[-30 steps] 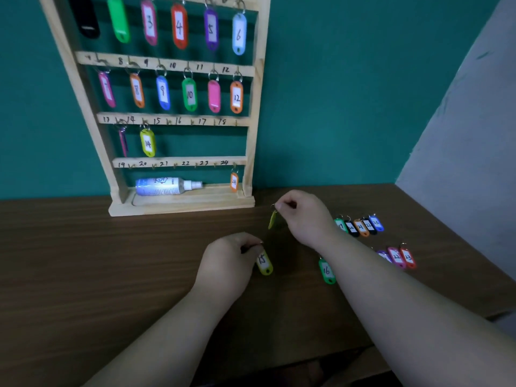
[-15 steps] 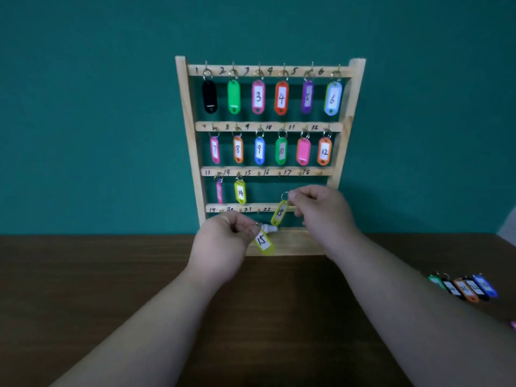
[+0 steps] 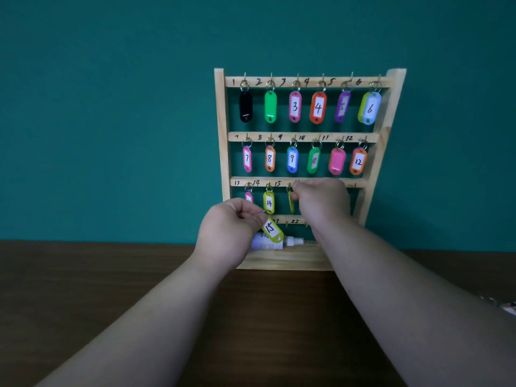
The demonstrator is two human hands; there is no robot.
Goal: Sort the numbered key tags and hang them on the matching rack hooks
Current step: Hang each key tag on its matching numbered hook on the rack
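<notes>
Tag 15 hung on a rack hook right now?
No, the left hand pinches tag 15 by its ring below the third rail, off any hook, while the right hand holds another yellow-green tag.

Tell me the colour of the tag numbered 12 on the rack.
The tag numbered 12 is orange with a white label; head view.

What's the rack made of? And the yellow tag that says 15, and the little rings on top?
The rack looks like pale, unpainted wood: faint grain and a matte finish. The 15 tag looks like glossy yellow-green plastic around a white label, probably paper. The rings look like thin, shiny metal wire, gold-toned.
</notes>
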